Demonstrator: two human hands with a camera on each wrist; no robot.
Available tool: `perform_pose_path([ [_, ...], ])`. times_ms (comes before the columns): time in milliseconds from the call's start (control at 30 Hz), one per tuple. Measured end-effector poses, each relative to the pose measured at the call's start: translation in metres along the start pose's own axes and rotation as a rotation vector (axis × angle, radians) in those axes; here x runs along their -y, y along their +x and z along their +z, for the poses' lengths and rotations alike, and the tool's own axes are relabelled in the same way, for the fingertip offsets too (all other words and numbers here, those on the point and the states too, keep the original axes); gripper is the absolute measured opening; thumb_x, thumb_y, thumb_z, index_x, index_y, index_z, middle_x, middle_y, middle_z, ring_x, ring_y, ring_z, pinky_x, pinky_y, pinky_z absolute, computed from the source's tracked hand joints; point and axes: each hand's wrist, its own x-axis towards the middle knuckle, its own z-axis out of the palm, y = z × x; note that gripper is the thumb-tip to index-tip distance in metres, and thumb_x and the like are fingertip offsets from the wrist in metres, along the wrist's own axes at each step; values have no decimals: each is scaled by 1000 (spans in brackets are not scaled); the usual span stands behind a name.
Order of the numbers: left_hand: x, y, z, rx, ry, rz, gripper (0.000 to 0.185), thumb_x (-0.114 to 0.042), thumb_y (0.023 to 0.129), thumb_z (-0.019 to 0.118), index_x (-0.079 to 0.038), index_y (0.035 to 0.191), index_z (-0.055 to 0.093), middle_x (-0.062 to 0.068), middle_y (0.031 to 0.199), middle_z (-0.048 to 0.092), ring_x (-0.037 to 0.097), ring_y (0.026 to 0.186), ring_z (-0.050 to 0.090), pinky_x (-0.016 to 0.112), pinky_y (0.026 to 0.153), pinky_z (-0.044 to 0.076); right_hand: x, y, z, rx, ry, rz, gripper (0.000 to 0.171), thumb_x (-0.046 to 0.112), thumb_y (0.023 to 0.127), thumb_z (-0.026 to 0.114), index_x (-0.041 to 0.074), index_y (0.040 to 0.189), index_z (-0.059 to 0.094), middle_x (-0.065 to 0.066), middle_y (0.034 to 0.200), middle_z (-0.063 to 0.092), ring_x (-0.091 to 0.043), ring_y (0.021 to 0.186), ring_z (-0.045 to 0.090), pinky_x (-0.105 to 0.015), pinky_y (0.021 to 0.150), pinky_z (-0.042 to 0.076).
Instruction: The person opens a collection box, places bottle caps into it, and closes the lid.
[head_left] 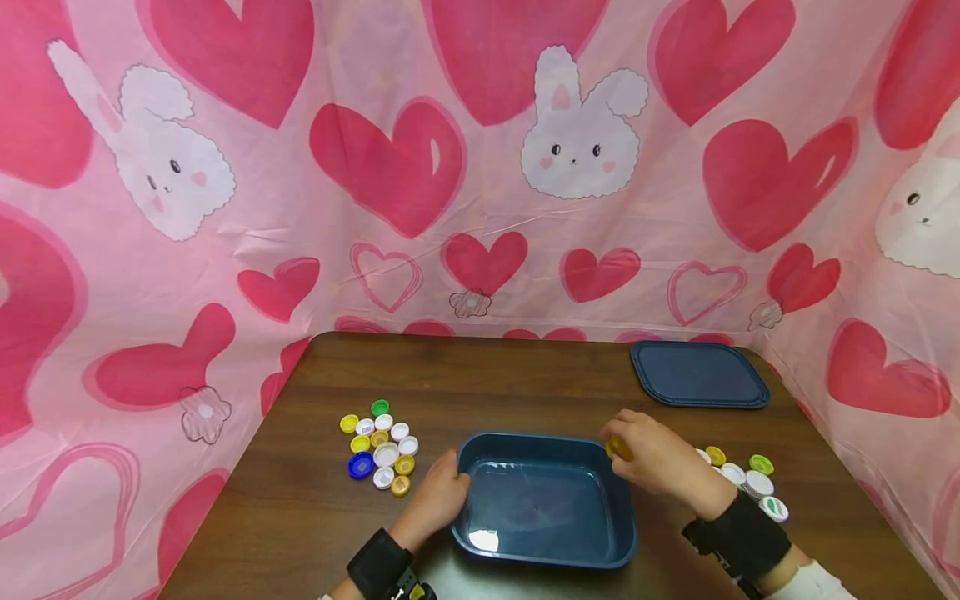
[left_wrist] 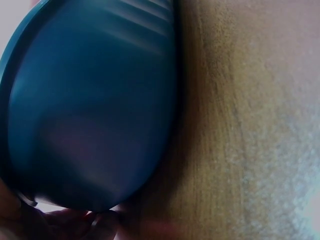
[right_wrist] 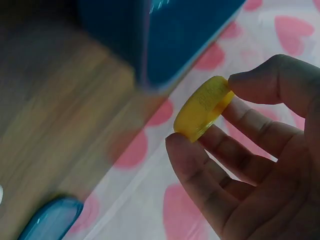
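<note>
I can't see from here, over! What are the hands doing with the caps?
Right hand pinches a yellow cap at the blue tray's right rim. Left hand holds the tray's left edge. Tray looks bare inside. Nothing in the way.

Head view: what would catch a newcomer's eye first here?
Probably the pink heart-and-bunny cloth walling in the wooden table. Next, the dark blue tray at the front middle, its left rim held by the left hand, while the right hand pinches a yellow cap over its right edge.

Bright, even light; head view bends at edges, wrist views blurred.
</note>
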Motion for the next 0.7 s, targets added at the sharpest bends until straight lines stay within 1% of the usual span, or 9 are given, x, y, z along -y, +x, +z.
perform_pose_path([
  [167, 0, -1, -1, 3, -1, 5, 41, -8, 99, 49, 12, 134, 48, 26, 126, 58, 41, 119, 57, 62, 102, 45, 14, 3, 16, 63, 10, -63, 24, 11, 83, 77, 7, 106, 71, 0, 98, 59, -16, 86, 54, -30, 70, 53],
  [300, -1, -1, 0, 4, -3, 4, 39, -8, 99, 49, 11, 133, 49, 24, 124, 59, 38, 116, 58, 61, 101, 46, 16, 4, 30, 115, 12, -70, 24, 11, 84, 78, 7, 106, 70, 1, 97, 57, -16, 86, 53, -31, 70, 51],
  [433, -1, -1, 1, 0, 0, 3, 38, -8, 99, 49, 10, 132, 50, 23, 123, 59, 38, 116, 58, 61, 101, 46, 15, 6, 43, 163, -4, -74, 24, 12, 83, 79, 9, 105, 70, 1, 95, 56, -17, 86, 53, -32, 68, 52],
  [567, 0, -1, 0, -1, -7, 10, 38, -8, 99, 49, 10, 133, 50, 23, 123, 60, 38, 115, 58, 61, 100, 46, 15, 6, 50, 163, -35, -82, 23, 11, 82, 80, 9, 103, 70, 2, 94, 56, -18, 85, 53, -32, 67, 51],
  [700, 0, -1, -1, 5, -13, 5, 39, -8, 99, 49, 10, 134, 50, 22, 123, 60, 36, 114, 58, 61, 100, 47, 15, 7, 55, 128, -53, -108, 21, 9, 80, 79, 9, 98, 70, 3, 89, 55, -15, 81, 51, -29, 63, 48],
])
